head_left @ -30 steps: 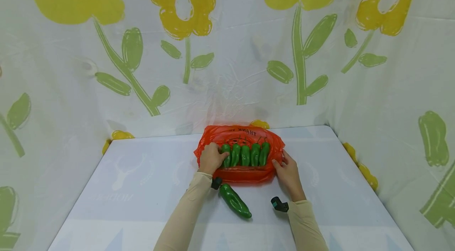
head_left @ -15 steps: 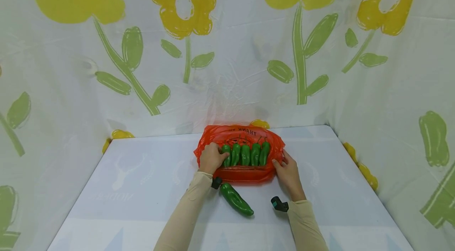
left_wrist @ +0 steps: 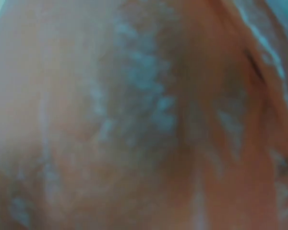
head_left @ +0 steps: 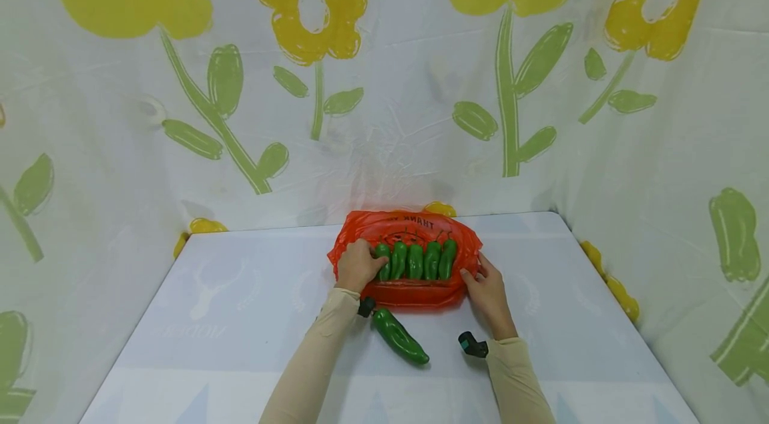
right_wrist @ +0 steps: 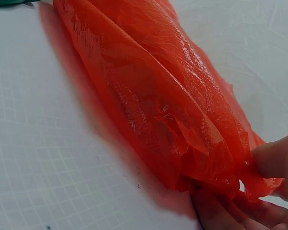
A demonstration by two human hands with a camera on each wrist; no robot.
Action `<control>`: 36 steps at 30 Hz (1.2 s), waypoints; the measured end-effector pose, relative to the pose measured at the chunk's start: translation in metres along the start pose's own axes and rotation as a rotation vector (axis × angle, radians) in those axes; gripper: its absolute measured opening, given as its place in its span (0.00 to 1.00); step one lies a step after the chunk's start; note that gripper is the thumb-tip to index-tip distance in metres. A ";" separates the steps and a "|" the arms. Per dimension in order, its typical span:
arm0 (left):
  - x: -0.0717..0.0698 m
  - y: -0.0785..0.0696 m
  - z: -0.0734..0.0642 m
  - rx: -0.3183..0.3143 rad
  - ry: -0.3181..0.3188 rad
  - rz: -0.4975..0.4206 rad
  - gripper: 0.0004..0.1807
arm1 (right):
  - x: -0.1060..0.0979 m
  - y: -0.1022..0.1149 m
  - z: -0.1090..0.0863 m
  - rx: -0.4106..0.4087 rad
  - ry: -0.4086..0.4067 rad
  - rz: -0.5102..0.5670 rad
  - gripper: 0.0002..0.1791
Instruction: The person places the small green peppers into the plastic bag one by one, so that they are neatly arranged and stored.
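Observation:
A red plastic bag (head_left: 414, 297) with dark lettering lies at the back middle of the table, its opening turned toward me. Inside, several green peppers (head_left: 414, 262) stand side by side in a row, stems pointing away. My left hand (head_left: 357, 267) reaches in at the left end and pinches the leftmost pepper (head_left: 382, 272), thumb across it. At the other end, my right hand (head_left: 488, 290) grips the bag's edge between thumb and fingers; the right wrist view shows the crumpled film (right_wrist: 182, 158) there. Blurred reddish film (left_wrist: 230, 182) fills most of the left wrist view.
One more green pepper (head_left: 400, 337) lies loose on the white table (head_left: 240, 344), in front of the bag and between the forearms. Behind the table hangs a white curtain (head_left: 408, 110) printed with yellow flowers.
The loose pepper has rolled slightly, its tip shifting right and away from me. Both hands and the bag hold nearly the same place.

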State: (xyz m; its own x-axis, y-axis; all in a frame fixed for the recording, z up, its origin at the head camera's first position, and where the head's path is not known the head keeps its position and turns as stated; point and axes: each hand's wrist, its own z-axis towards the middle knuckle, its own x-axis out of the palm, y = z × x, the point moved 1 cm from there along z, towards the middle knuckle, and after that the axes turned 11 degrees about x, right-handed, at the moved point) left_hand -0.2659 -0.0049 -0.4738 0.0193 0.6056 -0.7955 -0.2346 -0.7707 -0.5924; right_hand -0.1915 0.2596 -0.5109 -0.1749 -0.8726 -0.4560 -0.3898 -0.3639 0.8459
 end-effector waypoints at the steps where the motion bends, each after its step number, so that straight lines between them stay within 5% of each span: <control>1: 0.000 0.000 0.000 0.006 -0.005 0.005 0.29 | 0.000 0.000 0.000 0.002 0.000 0.000 0.38; 8: -0.007 -0.003 -0.003 0.037 -0.048 -0.009 0.32 | 0.001 0.000 0.001 0.005 -0.009 -0.005 0.38; 15: -0.020 -0.005 -0.005 0.098 -0.090 -0.071 0.17 | 0.001 0.000 0.001 0.012 -0.003 -0.002 0.39; 25: -0.044 -0.005 -0.014 0.139 -0.104 -0.238 0.18 | 0.000 0.000 0.002 0.000 0.000 0.003 0.38; 36: -0.062 -0.007 -0.035 0.143 -0.106 -0.287 0.21 | 0.001 0.001 0.000 0.007 0.000 -0.008 0.38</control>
State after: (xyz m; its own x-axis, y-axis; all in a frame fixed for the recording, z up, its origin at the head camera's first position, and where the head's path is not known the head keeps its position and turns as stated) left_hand -0.2316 -0.0442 -0.4244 0.0053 0.8169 -0.5768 -0.3680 -0.5347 -0.7607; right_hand -0.1924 0.2585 -0.5105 -0.1718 -0.8697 -0.4627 -0.3976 -0.3685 0.8403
